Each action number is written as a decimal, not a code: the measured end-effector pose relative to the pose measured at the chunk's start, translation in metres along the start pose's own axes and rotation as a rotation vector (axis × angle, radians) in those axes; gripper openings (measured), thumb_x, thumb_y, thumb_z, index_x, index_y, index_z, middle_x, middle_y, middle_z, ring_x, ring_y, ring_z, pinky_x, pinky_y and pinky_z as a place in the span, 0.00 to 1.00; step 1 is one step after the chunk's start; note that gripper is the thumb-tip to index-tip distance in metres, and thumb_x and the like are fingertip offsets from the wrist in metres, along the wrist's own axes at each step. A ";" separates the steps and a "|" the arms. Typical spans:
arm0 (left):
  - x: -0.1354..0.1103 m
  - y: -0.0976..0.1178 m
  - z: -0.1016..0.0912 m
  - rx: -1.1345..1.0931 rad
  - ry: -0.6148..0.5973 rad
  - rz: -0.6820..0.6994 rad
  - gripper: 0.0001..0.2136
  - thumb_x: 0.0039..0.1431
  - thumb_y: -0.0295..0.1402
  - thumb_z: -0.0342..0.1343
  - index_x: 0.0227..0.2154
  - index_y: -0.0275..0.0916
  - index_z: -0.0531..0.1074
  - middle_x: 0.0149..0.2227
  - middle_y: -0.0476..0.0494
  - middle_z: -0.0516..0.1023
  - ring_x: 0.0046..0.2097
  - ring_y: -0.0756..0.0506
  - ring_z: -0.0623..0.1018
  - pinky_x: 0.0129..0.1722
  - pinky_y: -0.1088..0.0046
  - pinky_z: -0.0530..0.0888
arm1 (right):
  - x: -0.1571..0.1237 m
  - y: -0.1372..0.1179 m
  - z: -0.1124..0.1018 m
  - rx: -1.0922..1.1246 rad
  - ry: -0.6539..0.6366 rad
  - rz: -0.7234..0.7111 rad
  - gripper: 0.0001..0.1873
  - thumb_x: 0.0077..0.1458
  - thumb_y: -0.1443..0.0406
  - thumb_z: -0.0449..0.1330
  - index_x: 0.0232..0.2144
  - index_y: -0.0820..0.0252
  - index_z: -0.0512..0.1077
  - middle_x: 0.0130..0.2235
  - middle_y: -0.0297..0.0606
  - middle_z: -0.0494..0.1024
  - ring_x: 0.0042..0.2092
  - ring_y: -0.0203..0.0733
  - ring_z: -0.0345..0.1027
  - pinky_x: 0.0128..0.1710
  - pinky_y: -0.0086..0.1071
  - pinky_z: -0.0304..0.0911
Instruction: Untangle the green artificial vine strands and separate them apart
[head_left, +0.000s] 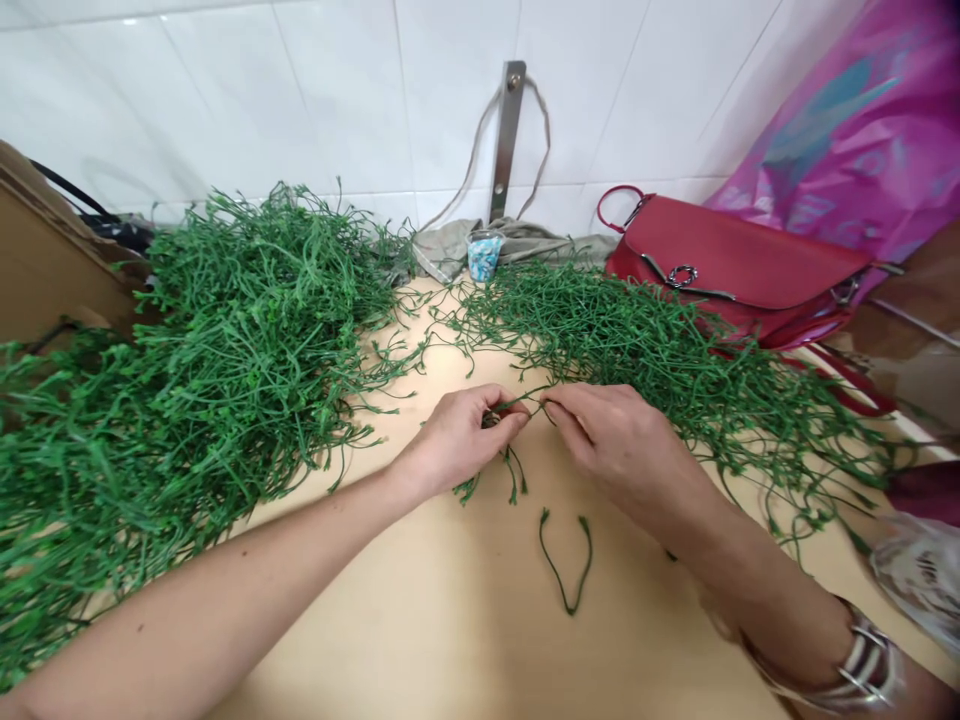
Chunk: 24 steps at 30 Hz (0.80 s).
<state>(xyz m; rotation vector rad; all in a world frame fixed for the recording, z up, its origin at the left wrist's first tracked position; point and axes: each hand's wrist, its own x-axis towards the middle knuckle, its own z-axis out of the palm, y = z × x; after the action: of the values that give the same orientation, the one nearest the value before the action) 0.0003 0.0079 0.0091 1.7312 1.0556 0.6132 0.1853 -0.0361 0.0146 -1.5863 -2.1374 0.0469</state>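
Left hand (466,432) clutching green cords (523,488), right hand (611,430) pinching one strand (534,395), bent cord (571,609) near on tabletop (420,610), left heap (255,330), right heap (615,320)

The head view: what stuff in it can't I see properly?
All in the head view:
Green strands at the left hand: partly hidden by that hand, so they can't be counted.
Purple bag: cut off by the top and right edges.
Clear plastic bag: cut off by the right edge; its print is too small to read.
Cardboard box: cut off by the left edge.
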 end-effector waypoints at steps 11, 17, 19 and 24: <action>0.010 0.008 -0.003 -0.143 -0.129 -0.040 0.09 0.61 0.35 0.53 0.28 0.37 0.69 0.22 0.57 0.59 0.26 0.53 0.58 0.28 0.75 0.56 | 0.005 -0.004 0.003 0.134 0.114 0.133 0.12 0.63 0.66 0.51 0.30 0.56 0.72 0.24 0.32 0.76 0.23 0.35 0.65 0.25 0.28 0.54; -0.002 0.010 0.001 -0.260 -0.195 -0.150 0.04 0.59 0.31 0.56 0.31 0.35 0.72 0.22 0.56 0.64 0.26 0.53 0.61 0.28 0.76 0.58 | 0.009 0.020 -0.024 0.129 0.389 0.405 0.09 0.62 0.63 0.53 0.34 0.54 0.73 0.30 0.38 0.81 0.33 0.45 0.76 0.37 0.36 0.65; -0.004 0.008 0.004 -0.298 -0.159 -0.155 0.05 0.59 0.32 0.57 0.32 0.35 0.73 0.23 0.55 0.66 0.26 0.53 0.62 0.28 0.76 0.59 | 0.009 0.030 -0.038 0.184 0.499 0.435 0.11 0.64 0.61 0.53 0.36 0.54 0.74 0.33 0.40 0.82 0.40 0.50 0.77 0.46 0.43 0.66; 0.001 0.003 0.008 -0.375 -0.079 -0.103 0.04 0.57 0.30 0.60 0.31 0.35 0.72 0.26 0.54 0.69 0.27 0.55 0.65 0.29 0.77 0.62 | 0.006 0.046 -0.057 -0.035 0.744 0.271 0.17 0.66 0.62 0.54 0.53 0.54 0.75 0.55 0.49 0.75 0.59 0.66 0.66 0.58 0.63 0.57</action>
<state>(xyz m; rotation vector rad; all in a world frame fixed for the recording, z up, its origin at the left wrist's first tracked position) 0.0082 0.0044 0.0090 1.3559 0.9032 0.6271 0.2477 -0.0291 0.0532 -1.5730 -1.3540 -0.4275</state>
